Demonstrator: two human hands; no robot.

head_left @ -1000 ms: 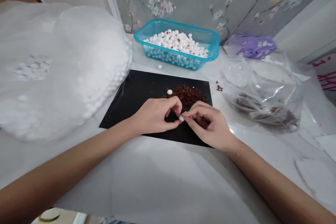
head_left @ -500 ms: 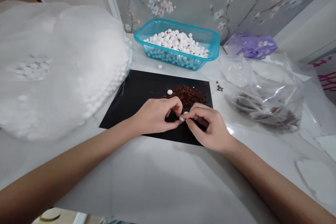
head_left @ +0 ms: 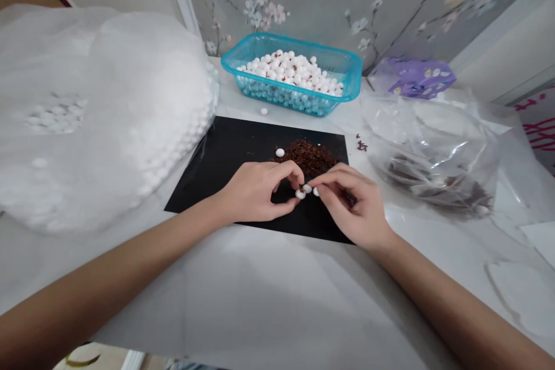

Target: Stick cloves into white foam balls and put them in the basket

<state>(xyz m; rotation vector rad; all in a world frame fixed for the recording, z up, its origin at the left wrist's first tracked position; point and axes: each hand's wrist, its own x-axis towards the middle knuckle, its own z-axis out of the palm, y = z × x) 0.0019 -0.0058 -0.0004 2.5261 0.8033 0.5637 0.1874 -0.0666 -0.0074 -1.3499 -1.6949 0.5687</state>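
Note:
Over the black mat (head_left: 243,144), my left hand (head_left: 264,191) pinches a small white foam ball (head_left: 300,194) between thumb and index finger. A brown speck shows on that ball. Close beside it is a second white ball (head_left: 307,188). My right hand (head_left: 353,202) is just to the right, its thumb and index fingertips drawn together; whatever they hold is too small to make out. A third ball (head_left: 315,191) shows at those fingertips. Behind both hands lies a heap of reddish-brown bits (head_left: 307,156), with one white ball (head_left: 280,152) at its left edge.
A blue plastic basket (head_left: 295,92) full of white balls, some with brown bits, stands at the back. One large translucent bag (head_left: 143,92) of white balls fills the left side. To the right are a clear bag (head_left: 437,156) with brown material and a purple packet (head_left: 425,76).
My right hand has drawn slightly right, away from the ball in my left hand, uncovering the white balls between them. My left hand has stayed almost still.

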